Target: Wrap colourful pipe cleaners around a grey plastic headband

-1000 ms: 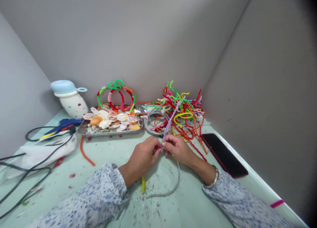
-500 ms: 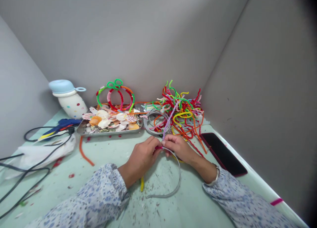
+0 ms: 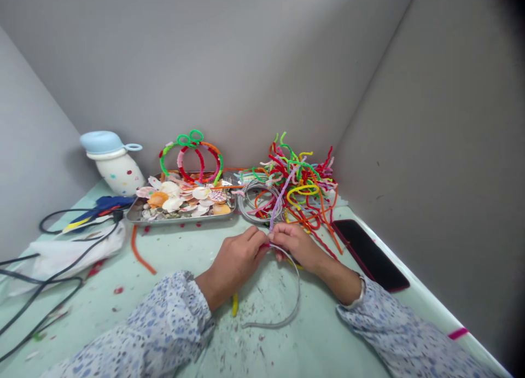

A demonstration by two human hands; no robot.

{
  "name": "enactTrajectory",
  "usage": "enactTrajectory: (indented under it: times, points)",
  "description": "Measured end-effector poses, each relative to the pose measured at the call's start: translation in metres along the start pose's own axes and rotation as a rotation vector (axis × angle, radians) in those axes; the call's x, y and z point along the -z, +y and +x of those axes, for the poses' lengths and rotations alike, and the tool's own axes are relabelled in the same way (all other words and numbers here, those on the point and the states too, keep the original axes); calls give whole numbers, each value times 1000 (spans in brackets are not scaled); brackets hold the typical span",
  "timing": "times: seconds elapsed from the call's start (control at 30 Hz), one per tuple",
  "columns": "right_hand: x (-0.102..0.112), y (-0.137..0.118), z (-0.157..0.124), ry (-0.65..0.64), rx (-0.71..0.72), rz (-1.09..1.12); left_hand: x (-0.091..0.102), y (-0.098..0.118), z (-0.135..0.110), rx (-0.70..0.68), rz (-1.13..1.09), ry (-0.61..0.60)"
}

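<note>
My left hand [image 3: 238,260] is closed around one part of a thin grey headband [image 3: 298,285]. The band's bare end curves out to the right and back down over the table. A bit of magenta wrapping shows on it at my left fingertips. Between the thumb and fingers of my right hand [image 3: 297,245] is the lower end of a lilac pipe cleaner [image 3: 281,197], whose long free part sticks up and away. The two hands nearly touch, and the spot where pipe cleaner meets band is mostly hidden by fingers. A yellow pipe cleaner [image 3: 235,305] pokes out below my left hand.
Behind my hands lie a coil of grey bands [image 3: 241,208] and a heap of coloured pipe cleaners [image 3: 303,173]. To the left stand a metal tray [image 3: 180,221] of shells, wrapped headbands [image 3: 221,162] and a bottle [image 3: 117,173]. A phone [image 3: 371,255] is at right; black cables [image 3: 61,274] at left.
Almost nothing differs. Both hands keep their grip in the same place, with only a very slight shift of the left fingers.
</note>
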State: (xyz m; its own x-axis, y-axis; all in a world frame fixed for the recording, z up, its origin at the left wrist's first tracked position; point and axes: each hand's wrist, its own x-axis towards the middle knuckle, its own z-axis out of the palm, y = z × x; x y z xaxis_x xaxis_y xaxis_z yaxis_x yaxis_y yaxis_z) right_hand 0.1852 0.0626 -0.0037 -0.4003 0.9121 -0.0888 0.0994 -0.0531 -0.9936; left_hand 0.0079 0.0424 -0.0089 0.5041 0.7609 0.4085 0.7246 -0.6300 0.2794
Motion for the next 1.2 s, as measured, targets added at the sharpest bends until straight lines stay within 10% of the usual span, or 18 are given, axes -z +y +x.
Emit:
enactTrajectory:
  times: [1.2]
  points:
    - [-1, 3, -2, 46, 192, -72, 7, 5, 4, 59, -257, -2]
